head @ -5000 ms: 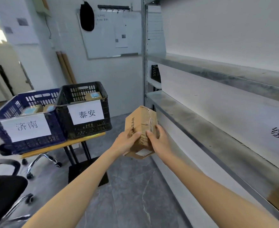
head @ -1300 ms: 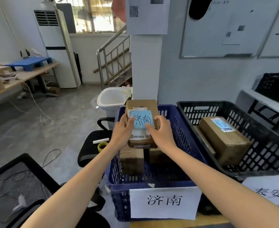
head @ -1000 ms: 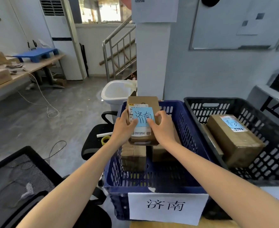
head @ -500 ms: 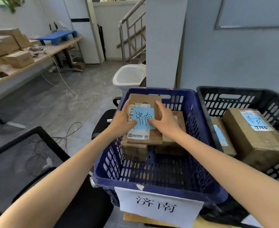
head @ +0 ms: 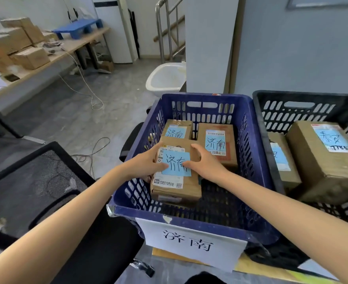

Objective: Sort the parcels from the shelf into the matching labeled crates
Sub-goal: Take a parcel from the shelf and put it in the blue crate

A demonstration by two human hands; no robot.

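Observation:
A brown cardboard parcel (head: 175, 187) with a blue note reading 济南 lies inside the blue crate (head: 189, 219), low in its near left part. My left hand (head: 146, 162) grips its left side with the thumb on the note. My right hand (head: 205, 162) grips its right side, thumb also on the note. Two other parcels with 济南 notes, one at the back left (head: 176, 129) and one at the back right (head: 218, 144), lie behind it. A white sign (head: 191, 241) reading 济南 hangs on the crate's front.
A black crate (head: 292, 103) stands to the right with two parcels, the larger (head: 329, 160) with a blue note. A black mesh chair (head: 35, 185) is at lower left. A white basin (head: 167, 78) sits behind the crates. Stacked boxes (head: 15, 44) are on a far-left table.
I carried the parcel from the shelf to the blue crate. Over the last second both hands lowered it from above the rim down into the crate in front of the other parcels.

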